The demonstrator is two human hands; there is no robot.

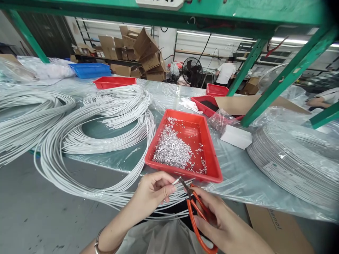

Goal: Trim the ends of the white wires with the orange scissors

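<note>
The left hand (155, 192) pinches the end of a thin, white, smooth-skinned wire (176, 181) between thumb and fingers, just in front of the red tray (192, 130), while the right hand (221, 218) curls around the glossy orange handles of a pair of scissors (189, 203), whose dark metal blades meet the wire's tip; whether they actually touch it is too small to tell. The shallow plastic tray, with its sloping walls, holds a heap of shiny silvery metal bits (172, 150), too fine to make out singly. Long loops of pale cable (51, 155) sweep around on the left and run in behind the left wrist, which hides part of the bundle; another coil is cut off by the left edge. Crinkled clear plastic covers the table (230, 176) and catches glare. On the right, a thick wrapped coil (293, 173) runs out of view, its label unreadable, with a white box (236, 137) beside it. Green metal posts (287, 79) slant across, partly blocking the view behind. Farther back are a blue tray (91, 70), a black fan (192, 70), crumpled cartons (145, 49) and a person in a white shirt (226, 74).
</note>
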